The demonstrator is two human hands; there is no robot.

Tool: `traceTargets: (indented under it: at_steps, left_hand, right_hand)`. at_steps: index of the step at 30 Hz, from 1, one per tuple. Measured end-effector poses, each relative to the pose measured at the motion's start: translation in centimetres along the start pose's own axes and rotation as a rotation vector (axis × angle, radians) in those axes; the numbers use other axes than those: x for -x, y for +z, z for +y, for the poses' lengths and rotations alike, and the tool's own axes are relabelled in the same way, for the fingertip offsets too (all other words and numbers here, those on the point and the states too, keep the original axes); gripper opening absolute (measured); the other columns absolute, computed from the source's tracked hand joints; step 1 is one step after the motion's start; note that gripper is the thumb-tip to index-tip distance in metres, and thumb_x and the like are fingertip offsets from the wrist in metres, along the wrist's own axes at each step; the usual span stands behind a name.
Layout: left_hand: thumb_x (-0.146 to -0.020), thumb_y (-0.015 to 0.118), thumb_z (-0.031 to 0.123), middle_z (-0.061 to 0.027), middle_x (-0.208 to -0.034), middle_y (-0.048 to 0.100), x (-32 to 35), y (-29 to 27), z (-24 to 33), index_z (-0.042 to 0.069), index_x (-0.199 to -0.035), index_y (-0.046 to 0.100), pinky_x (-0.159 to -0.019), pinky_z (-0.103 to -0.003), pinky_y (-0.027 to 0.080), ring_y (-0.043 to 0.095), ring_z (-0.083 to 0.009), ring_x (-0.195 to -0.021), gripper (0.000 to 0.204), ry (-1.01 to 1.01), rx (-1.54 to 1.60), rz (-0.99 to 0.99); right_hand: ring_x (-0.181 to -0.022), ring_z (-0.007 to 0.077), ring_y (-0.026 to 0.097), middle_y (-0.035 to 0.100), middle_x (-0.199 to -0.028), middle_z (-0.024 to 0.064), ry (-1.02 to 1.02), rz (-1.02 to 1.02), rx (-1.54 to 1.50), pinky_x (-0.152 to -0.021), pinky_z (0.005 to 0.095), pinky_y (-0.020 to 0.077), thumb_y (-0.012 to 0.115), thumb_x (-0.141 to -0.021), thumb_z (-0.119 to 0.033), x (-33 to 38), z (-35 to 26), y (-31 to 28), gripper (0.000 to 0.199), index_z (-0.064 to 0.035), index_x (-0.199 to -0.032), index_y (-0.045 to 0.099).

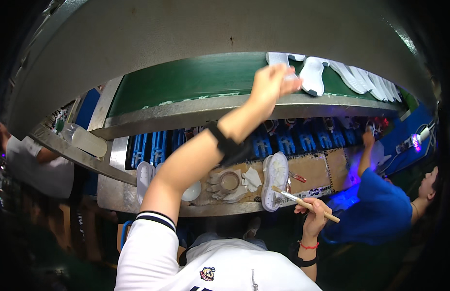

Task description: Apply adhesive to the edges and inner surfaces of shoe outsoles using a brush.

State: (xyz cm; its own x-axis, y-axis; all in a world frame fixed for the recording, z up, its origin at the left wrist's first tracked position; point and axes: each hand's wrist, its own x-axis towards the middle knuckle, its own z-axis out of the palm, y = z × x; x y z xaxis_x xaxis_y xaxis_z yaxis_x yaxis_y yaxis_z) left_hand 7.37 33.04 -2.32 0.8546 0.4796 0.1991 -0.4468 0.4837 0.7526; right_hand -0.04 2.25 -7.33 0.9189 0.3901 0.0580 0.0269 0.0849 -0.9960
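Note:
My left hand (274,87) reaches far forward over the green conveyor belt (186,80), right at a white shoe sole (277,58). Motion smears its fingers, so whether they grip that sole cannot be made out. My right hand (313,216) is closed round a paintbrush (307,204) with a pale wooden handle. The bristles are over the lower part of another white sole (274,182), which lies on the workbench with its hollow side up and whitish stuff inside. Left of this sole are a cup of pale liquid (230,181) and a crumpled white cloth (251,179).
More white soles (361,77) line the belt's right side. A metal ledge (196,114) edges the belt, with blue racks (288,143) below. A white sole (145,179) and a plastic bottle (82,138) are at left. A co-worker in blue (375,208) sits at right.

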Motion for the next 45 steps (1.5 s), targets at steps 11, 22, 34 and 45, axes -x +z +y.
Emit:
traceTargets:
  at_steps: [11,22,34,45]
  left_hand:
    - [-0.071,0.071,0.013,-0.0199,-0.121,0.04,37.4,-28.5,-5.2,0.0,-0.123,0.037,-0.096,-0.047,0.031,0.036,-0.0354,-0.115,0.064,-0.027,-1.745,1.322]
    - [-0.066,0.077,0.027,-0.0183,-0.094,0.059,48.2,-38.1,-0.7,0.0,-0.105,0.057,-0.087,-0.048,0.039,0.053,-0.034,-0.097,0.051,-0.573,-2.167,1.296]
    - [-0.083,0.054,-0.004,-0.0111,-0.111,0.057,42.5,-25.5,5.7,0.002,-0.125,0.04,-0.077,-0.035,0.055,0.061,-0.0228,-0.097,0.044,-0.29,-0.13,0.946]
    - [-0.082,0.059,-0.004,-0.0105,-0.112,0.055,33.6,-12.0,3.0,-0.003,-0.118,0.043,-0.085,-0.027,0.048,0.057,-0.015,-0.099,0.039,-0.179,-0.437,0.689]
  right_hand:
    - [-0.05,0.0218,0.061,0.064,-0.064,0.0193,0.108,-0.23,-0.016,-0.048,0.0243,0.0462,0.044,-0.083,-0.017,1.3,2.6,3.5,0.036,0.0125,-0.08,0.064]
    - [-0.053,0.0206,0.062,0.065,-0.068,0.0193,0.206,-0.389,-0.008,-0.052,0.0238,0.0457,0.043,-0.086,-0.013,2.1,4.6,5.9,0.032,0.0114,-0.086,0.064]
    - [-0.059,0.0185,0.063,0.066,-0.072,0.0183,0.283,-0.524,-0.029,-0.054,0.0228,0.0455,0.044,-0.088,-0.012,1.9,4.9,7.7,0.031,0.011,-0.088,0.064]
    - [-0.062,0.0163,0.064,0.067,-0.075,0.0147,0.088,-0.711,-0.03,-0.057,0.0233,0.0509,0.048,-0.088,-0.006,1.7,3.8,11.8,0.023,0.008,-0.088,0.065]
